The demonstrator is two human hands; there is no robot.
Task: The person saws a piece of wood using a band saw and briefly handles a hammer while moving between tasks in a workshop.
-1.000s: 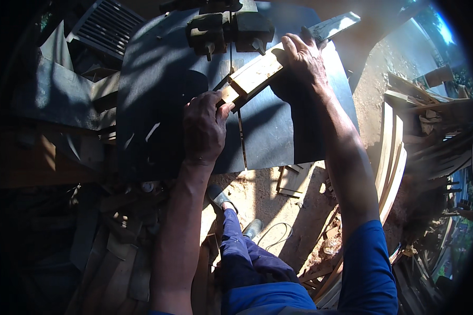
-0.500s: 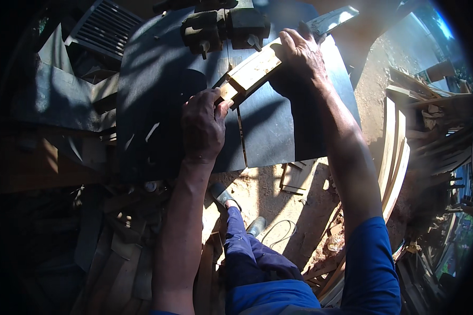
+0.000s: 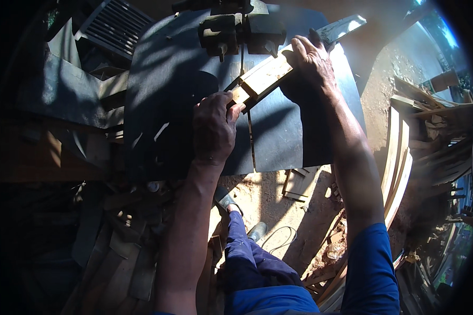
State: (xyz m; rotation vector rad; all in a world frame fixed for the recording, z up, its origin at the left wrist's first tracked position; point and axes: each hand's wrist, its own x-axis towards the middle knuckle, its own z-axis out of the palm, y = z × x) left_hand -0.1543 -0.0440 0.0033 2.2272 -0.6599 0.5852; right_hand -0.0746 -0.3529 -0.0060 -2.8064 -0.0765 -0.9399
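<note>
A pale timber piece (image 3: pixel 265 73) lies diagonally over a dark flat machine table (image 3: pixel 168 147). Its near-left end steps down to a narrower tongue, like a tenon. The fingers and thumb of my left hand (image 3: pixel 215 126) are closed on that end. Farther up and to the right, my right hand (image 3: pixel 314 62) wraps over the upper part of the timber. Beyond my right fingers, the far end sticks out in bright sun. Just past the timber, a machine head (image 3: pixel 242 34) with two dark blocks and small wing screws hangs over the table. A narrow slot (image 3: pixel 251 142) runs toward me under the timber.
Wooden offcuts (image 3: pixel 126 236) are heaped at lower left. Long curved boards (image 3: pixel 397 163) stand on the right. A slatted grille (image 3: pixel 113 26) sits at far left. On the sandy ground lie a small panel (image 3: pixel 299 184) and a thin cord (image 3: pixel 281 239) near my shoes.
The whole scene has shifted slightly right and down in the picture. Both hands keep their hold on the timber, with little visible movement against the table.
</note>
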